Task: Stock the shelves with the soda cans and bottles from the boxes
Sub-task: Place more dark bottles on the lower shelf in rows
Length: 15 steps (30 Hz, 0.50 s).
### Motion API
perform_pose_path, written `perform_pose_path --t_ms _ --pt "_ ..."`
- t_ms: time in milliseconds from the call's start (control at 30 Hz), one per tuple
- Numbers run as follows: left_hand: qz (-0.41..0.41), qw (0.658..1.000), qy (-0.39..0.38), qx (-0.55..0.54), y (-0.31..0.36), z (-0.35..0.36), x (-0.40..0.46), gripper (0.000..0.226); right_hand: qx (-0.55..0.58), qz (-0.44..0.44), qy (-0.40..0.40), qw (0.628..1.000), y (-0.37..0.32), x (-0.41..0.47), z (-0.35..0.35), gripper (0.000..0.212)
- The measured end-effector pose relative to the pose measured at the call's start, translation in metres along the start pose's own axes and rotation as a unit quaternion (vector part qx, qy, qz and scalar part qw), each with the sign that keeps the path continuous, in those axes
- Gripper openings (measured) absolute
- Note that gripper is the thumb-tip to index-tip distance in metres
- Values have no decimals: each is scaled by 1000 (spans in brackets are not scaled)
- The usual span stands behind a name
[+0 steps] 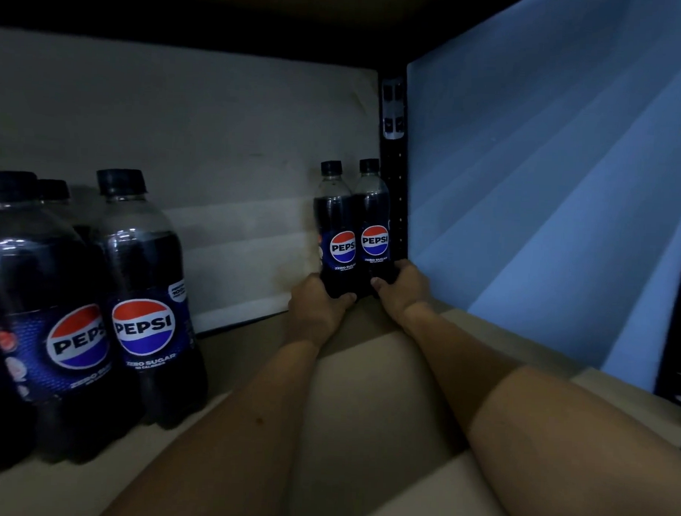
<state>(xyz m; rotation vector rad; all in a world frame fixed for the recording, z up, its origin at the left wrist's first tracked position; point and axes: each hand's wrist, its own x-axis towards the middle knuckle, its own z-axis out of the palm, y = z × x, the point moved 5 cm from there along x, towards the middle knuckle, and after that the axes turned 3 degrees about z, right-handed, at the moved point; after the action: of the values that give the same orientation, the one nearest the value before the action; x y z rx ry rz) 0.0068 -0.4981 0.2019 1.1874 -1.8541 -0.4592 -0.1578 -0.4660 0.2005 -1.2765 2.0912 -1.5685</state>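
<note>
Deep inside a dim shelf bay, I hold two Pepsi Zero Sugar bottles upright at the back right corner, both arms stretched forward across the tan shelf board [250,370]. My left hand [317,309] wraps the base of the left bottle [335,234], thumb curled across its front; my right hand [401,287] grips the base of the right bottle [372,228], thumb on its front as well. My fingers reach behind the bottles and are hidden, and my hands cover the bottle bottoms, so I cannot tell whether the bottles rest on the board or hang just above it. The two bottles touch side by side, labels facing me, black caps on. The right bottle stands just beside the black perforated upright [392,174] of the rack, which carries a pale metal clip near its top.

At the left edge, a cluster of bottles [144,309] of the same kind stands near the front of the board, well apart from the pair in my hands. Its nearest members are cut off by the frame and sunk in shadow, so their count is unclear; one cap only peeks out behind the front row. A pale back panel [181,136] closes the bay behind, and a pale blue surface [546,187] fills the right side. The shelf above is lost in darkness.
</note>
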Motion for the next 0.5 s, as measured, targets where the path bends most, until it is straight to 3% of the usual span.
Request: perform_pose_path --t_ms 267,400,500 --pt "-72 993 -69 59 0 -24 -50 45 -73 -1 -20 997 -1 -58 -25 34" --pt "-73 989 -108 72 -2 -49 -91 50 -163 9 -46 985 -4 -97 -35 30" --pt "-59 987 -123 88 2 -74 -124 42 -173 3 -78 982 -9 -128 -40 26"
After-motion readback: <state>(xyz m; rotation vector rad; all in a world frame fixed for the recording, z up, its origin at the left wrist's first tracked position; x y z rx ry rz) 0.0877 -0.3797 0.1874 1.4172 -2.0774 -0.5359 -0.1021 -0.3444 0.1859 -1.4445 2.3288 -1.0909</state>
